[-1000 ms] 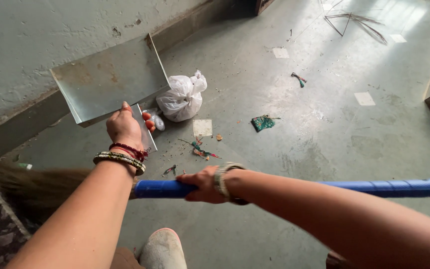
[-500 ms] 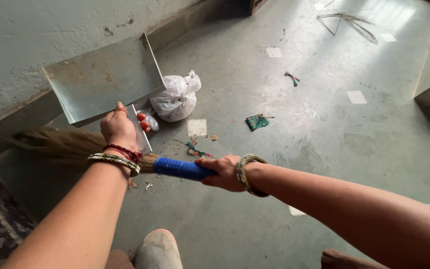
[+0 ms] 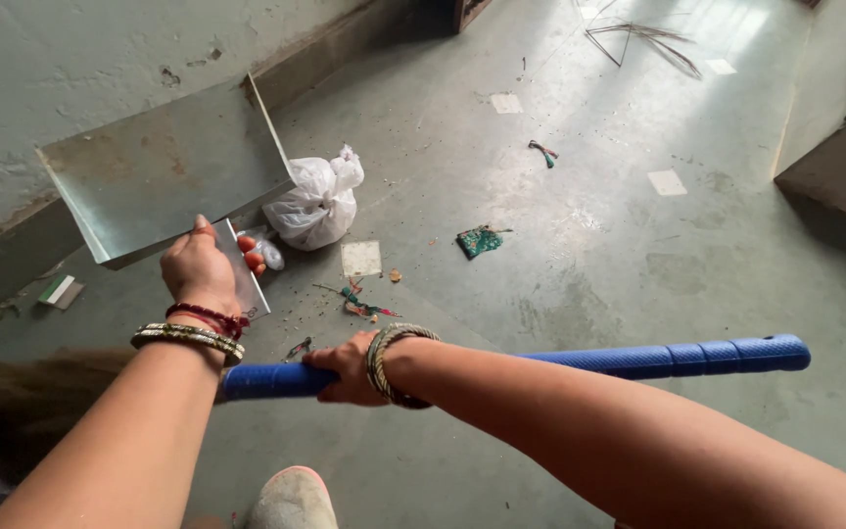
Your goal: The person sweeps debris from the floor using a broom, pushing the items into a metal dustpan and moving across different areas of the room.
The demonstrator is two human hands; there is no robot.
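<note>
Scuffed grey-green concrete floor (image 3: 580,255) with scattered litter; fingers wrapped round metal dustpan (image 3: 164,171) and blue-handled broom (image 3: 540,364).

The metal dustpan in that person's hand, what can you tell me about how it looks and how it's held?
The dustpan is a flat sheet-metal tray, dull grey with rusty brown patches, with low raised side walls and a flat metal handle. The left hand grips that handle, holding the pan tilted above the floor near the wall. It looks empty. Nothing else touches it.

Dustpan (image 3: 164,171): dull grey metal, rusty patches
Broom handle (image 3: 658,359): bright blue, ribbed
Broom bristles (image 3: 22,397): straw-brown
Tied bag (image 3: 315,203): white
Floor (image 3: 638,255): grey-green
</note>
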